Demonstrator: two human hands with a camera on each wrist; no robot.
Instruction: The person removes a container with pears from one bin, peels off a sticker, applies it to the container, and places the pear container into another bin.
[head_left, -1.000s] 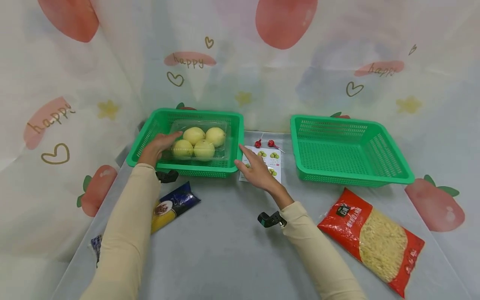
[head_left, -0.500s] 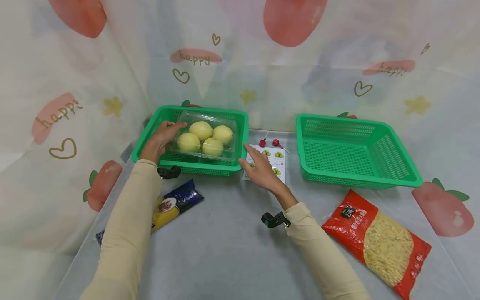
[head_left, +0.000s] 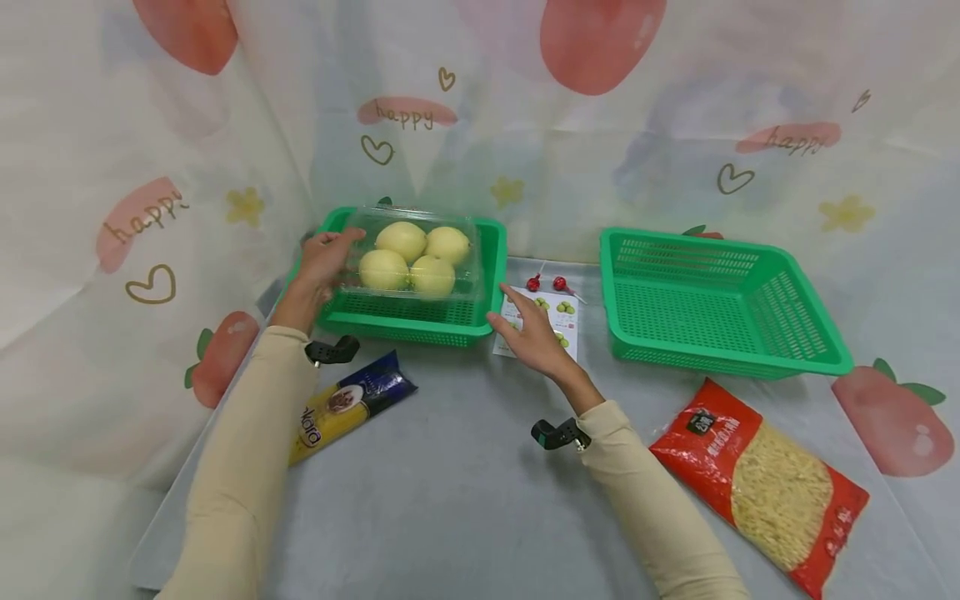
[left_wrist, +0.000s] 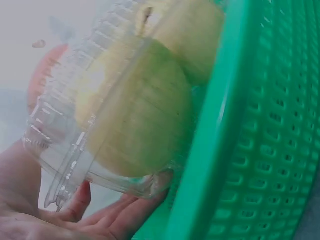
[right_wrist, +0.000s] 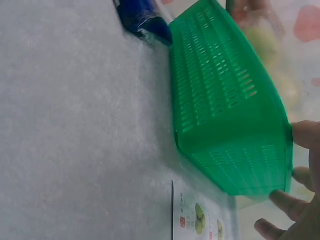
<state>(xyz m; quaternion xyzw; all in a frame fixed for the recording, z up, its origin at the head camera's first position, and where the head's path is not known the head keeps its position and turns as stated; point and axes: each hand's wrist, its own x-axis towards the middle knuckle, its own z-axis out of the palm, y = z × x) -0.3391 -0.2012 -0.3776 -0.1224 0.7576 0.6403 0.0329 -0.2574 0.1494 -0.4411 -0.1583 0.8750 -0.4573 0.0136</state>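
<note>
My left hand (head_left: 324, 265) holds a clear plastic clamshell box (left_wrist: 55, 135) by its left end, fingers under its base in the left wrist view. Several round, pale yellow pear-like fruits (head_left: 401, 242) sit inside. The box is raised over the left green basket (head_left: 405, 333), its far edge overlapping the basket's back rim in the head view. At that basket's right rim rests my right hand (head_left: 534, 335), its fingers extended and fingertips right on the rim in the right wrist view.
A second green basket (head_left: 675, 308) stands at right. A printed fruit card (head_left: 567, 323) and two red lollipops (head_left: 559, 283) lie between the baskets. In front are a blue-yellow pasta packet (head_left: 352, 404) and a red pasta bag (head_left: 765, 483). A patterned curtain (head_left: 570, 167) hangs behind.
The left hand has lifted the box of fruit up and back from inside the left basket; it tilted, then levelled. The right hand stays at the rim. The head view has shifted slightly.
</note>
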